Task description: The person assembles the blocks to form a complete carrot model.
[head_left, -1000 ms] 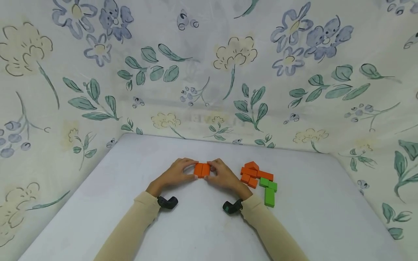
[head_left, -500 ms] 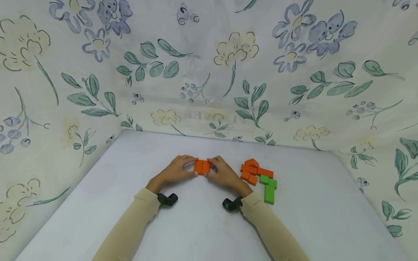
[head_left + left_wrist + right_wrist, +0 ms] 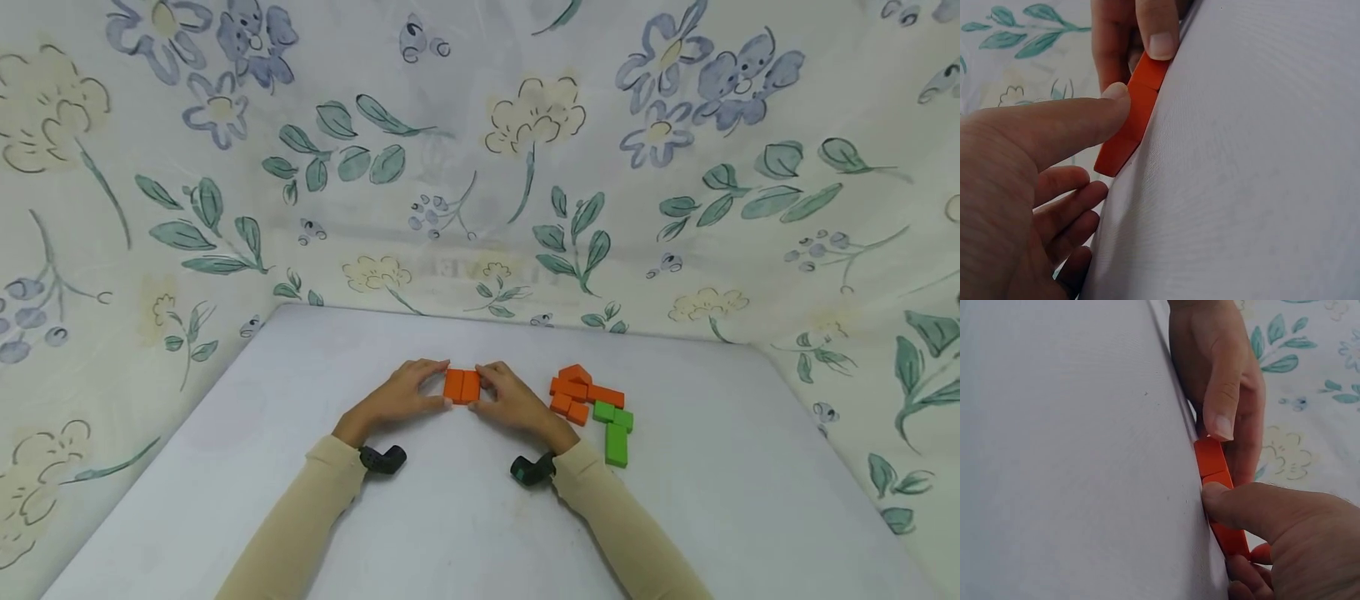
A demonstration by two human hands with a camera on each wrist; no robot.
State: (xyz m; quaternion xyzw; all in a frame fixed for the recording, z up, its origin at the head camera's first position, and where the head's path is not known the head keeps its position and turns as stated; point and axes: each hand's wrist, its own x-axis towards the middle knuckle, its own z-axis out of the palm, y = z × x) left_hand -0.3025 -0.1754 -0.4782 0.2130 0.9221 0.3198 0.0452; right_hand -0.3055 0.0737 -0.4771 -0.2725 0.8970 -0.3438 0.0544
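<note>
Two orange wooden blocks lie side by side on the white table, their long sides meeting. My left hand holds the left orange block at its outer end, thumb at the near edge and index finger at the far edge. The right orange block is pinched the same way by my right hand. Up close in the left wrist view, the left thumb rests against the orange side. From the right wrist, the right thumb presses on the near face, while the fingers behind are partly hidden.
Right of the hands lies a cluster of orange blocks, one with a pointed top. Several green blocks adjoin it on the near side. A floral cloth rises behind the white table and along its sides.
</note>
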